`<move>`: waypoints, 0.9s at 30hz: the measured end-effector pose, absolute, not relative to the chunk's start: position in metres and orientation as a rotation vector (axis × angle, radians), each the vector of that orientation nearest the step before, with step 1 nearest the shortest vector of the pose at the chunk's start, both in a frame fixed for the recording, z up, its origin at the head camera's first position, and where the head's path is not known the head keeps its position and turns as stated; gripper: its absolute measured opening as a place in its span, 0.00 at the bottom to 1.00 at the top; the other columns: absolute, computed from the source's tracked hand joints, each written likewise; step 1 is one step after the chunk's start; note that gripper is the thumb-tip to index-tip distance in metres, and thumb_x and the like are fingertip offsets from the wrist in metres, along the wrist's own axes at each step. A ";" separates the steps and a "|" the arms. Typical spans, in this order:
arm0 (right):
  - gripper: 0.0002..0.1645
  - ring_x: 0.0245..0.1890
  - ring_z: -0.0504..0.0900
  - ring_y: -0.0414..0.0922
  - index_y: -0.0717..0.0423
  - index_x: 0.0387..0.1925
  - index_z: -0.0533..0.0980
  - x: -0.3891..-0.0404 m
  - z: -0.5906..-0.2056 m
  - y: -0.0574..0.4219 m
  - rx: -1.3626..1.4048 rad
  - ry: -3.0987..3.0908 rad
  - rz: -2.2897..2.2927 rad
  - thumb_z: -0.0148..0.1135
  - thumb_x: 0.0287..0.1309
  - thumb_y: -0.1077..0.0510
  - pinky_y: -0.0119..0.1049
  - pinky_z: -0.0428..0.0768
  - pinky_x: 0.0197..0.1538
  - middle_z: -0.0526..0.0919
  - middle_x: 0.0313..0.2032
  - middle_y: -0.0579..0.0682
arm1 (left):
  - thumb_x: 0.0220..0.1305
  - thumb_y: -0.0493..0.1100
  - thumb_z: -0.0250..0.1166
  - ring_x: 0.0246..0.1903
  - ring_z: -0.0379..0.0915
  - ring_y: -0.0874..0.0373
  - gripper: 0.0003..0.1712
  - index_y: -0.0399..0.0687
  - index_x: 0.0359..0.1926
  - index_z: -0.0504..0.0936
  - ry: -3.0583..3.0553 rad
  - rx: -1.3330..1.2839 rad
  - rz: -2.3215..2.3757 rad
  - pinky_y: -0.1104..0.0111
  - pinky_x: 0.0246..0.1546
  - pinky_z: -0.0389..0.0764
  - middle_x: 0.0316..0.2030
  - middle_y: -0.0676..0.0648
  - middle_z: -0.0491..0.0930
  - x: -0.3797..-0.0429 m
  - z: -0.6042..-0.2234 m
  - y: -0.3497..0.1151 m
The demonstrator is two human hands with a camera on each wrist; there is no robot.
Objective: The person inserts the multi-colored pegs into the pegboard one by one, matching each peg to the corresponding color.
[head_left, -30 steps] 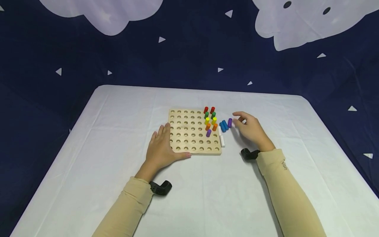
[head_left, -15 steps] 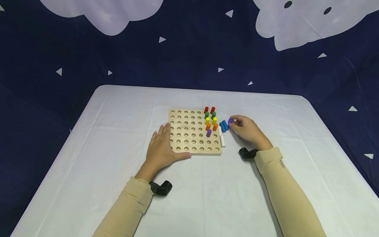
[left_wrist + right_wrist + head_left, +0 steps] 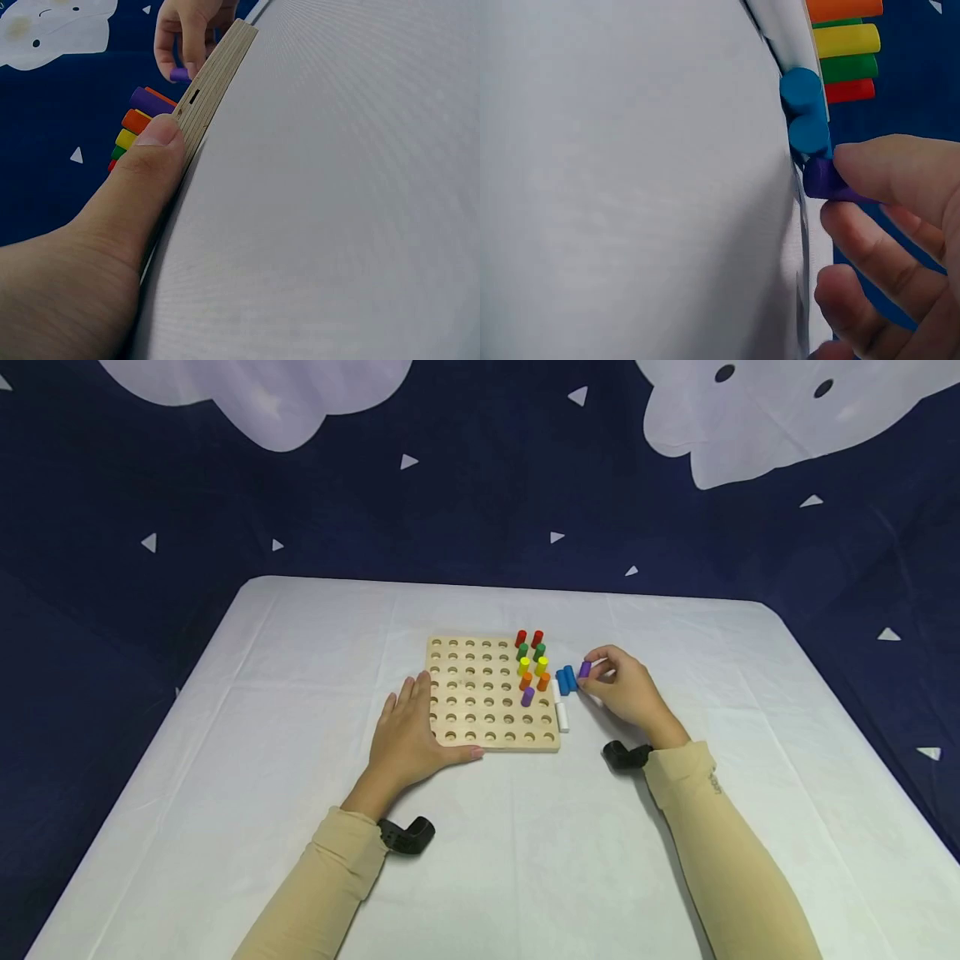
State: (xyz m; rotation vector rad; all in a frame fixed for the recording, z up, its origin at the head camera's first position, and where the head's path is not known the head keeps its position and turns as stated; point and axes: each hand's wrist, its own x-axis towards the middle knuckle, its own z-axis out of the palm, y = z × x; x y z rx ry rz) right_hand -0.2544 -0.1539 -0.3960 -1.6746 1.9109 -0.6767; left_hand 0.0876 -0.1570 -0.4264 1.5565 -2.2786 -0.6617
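Note:
A wooden pegboard (image 3: 480,693) with rows of round holes lies mid-table. My left hand (image 3: 408,731) rests along its left side, fingers straight, thumb against the front edge; the left wrist view shows that thumb (image 3: 150,165) close up. Between thumb and fingers my right hand (image 3: 626,689) pinches a purple peg (image 3: 823,178), just right of the board. Two blue pegs (image 3: 804,90) lie beside it. Another purple peg (image 3: 528,697) stands in the board, below pairs of red, green, yellow and orange pegs (image 3: 543,682).
White pegs (image 3: 562,717) lie along the board's right edge. A white cloth (image 3: 480,860) covers the table, and a dark blue patterned curtain (image 3: 480,502) hangs behind it. Each wrist wears a black camera (image 3: 408,836).
My right hand has moved slightly left, closed its fingers on the loose purple peg and tilted it up a little. My left hand and the board stay still.

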 end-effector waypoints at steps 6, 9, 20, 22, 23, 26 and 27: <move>0.18 0.34 0.75 0.47 0.52 0.50 0.72 -0.250 -0.392 -0.145 -1.694 1.907 -0.727 0.67 0.62 0.54 0.36 0.75 0.36 0.80 0.40 0.52 | 0.32 0.85 0.68 0.79 0.35 0.47 0.86 0.43 0.79 0.38 -2.279 1.551 -0.663 0.52 0.77 0.37 0.78 0.39 0.42 0.088 -0.427 -0.157; 0.17 0.34 0.76 0.47 0.52 0.47 0.74 -0.245 -0.386 -0.139 -1.725 1.886 -0.752 0.68 0.61 0.52 0.36 0.74 0.35 0.81 0.40 0.51 | 0.32 0.85 0.68 0.79 0.34 0.47 0.85 0.43 0.79 0.38 -2.279 1.551 -0.661 0.52 0.77 0.37 0.78 0.40 0.42 0.088 -0.427 -0.157; 0.14 0.38 0.78 0.47 0.48 0.42 0.77 -0.215 -0.368 -0.128 -1.750 1.787 -0.707 0.71 0.57 0.51 0.40 0.75 0.38 0.83 0.40 0.48 | 0.31 0.85 0.69 0.79 0.35 0.47 0.86 0.43 0.79 0.38 -2.272 1.555 -0.664 0.52 0.77 0.38 0.78 0.39 0.42 0.088 -0.426 -0.157; 0.13 0.38 0.78 0.48 0.48 0.42 0.77 -0.212 -0.368 -0.129 -1.754 1.774 -0.694 0.71 0.57 0.52 0.40 0.75 0.37 0.84 0.40 0.48 | 0.31 0.85 0.69 0.79 0.35 0.47 0.86 0.43 0.79 0.38 -2.272 1.553 -0.663 0.52 0.77 0.38 0.78 0.40 0.42 0.088 -0.427 -0.157; 0.13 0.38 0.78 0.48 0.48 0.42 0.77 -0.211 -0.369 -0.129 -1.755 1.766 -0.689 0.71 0.57 0.52 0.40 0.74 0.37 0.84 0.39 0.48 | 0.31 0.85 0.69 0.79 0.35 0.48 0.86 0.43 0.79 0.38 -2.272 1.552 -0.663 0.52 0.77 0.38 0.78 0.40 0.42 0.088 -0.427 -0.157; 0.12 0.38 0.79 0.47 0.48 0.41 0.78 -0.207 -0.373 -0.131 -1.770 1.739 -0.675 0.71 0.57 0.54 0.40 0.74 0.38 0.84 0.38 0.48 | 0.31 0.85 0.69 0.79 0.35 0.48 0.86 0.43 0.79 0.38 -2.270 1.550 -0.666 0.52 0.77 0.38 0.78 0.40 0.42 0.088 -0.427 -0.158; 0.12 0.38 0.79 0.47 0.48 0.41 0.78 -0.206 -0.374 -0.131 -1.777 1.729 -0.673 0.71 0.57 0.54 0.40 0.74 0.39 0.85 0.38 0.47 | 0.31 0.85 0.69 0.79 0.35 0.48 0.86 0.43 0.79 0.38 -2.271 1.550 -0.667 0.52 0.77 0.38 0.78 0.40 0.42 0.088 -0.427 -0.158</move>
